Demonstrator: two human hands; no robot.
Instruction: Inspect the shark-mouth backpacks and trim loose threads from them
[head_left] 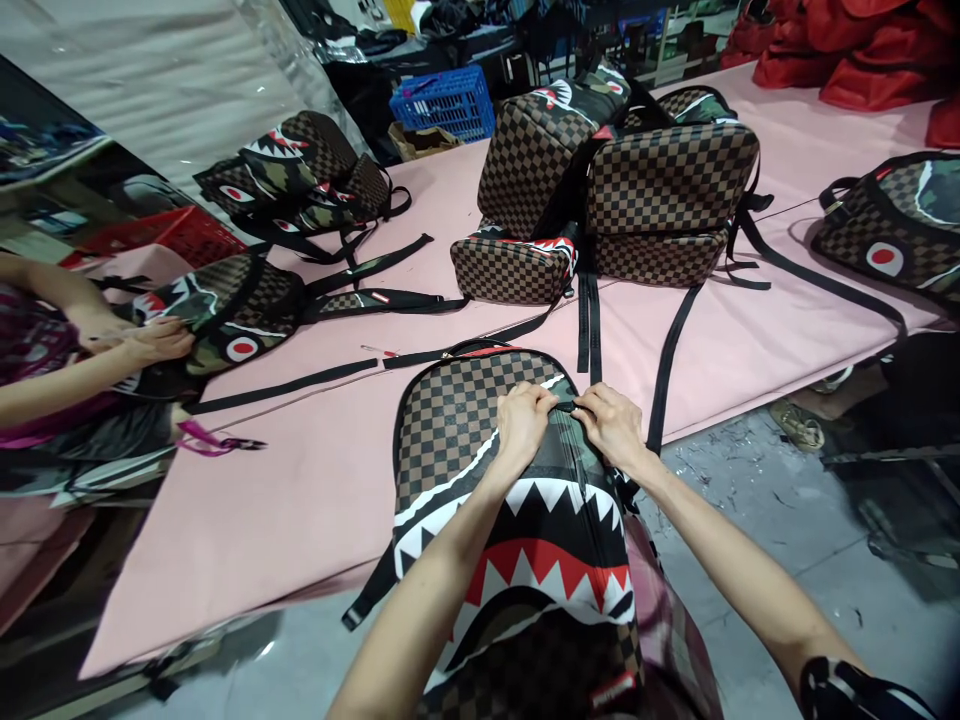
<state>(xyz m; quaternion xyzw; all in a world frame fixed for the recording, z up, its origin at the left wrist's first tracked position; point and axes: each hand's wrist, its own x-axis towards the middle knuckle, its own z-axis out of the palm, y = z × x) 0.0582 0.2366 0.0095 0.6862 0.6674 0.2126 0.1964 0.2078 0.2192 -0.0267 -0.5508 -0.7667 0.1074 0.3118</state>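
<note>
Directly in front of me a backpack with brown-and-black checks and a shark-mouth print lies at the table's near edge, its lower part hanging towards me. My left hand and my right hand meet near its upper right side. Between their fingertips is a short dark piece, seemingly the zipper, pinched from both sides. The fingers of both hands are closed; exactly what each one grips is partly covered. A black strap dangles from the bag's left side.
The pink table carries more backpacks with trailing straps. On the left a co-worker's hands handle another backpack. Behind stand a blue crate and red bags. Another shark backpack sits far right.
</note>
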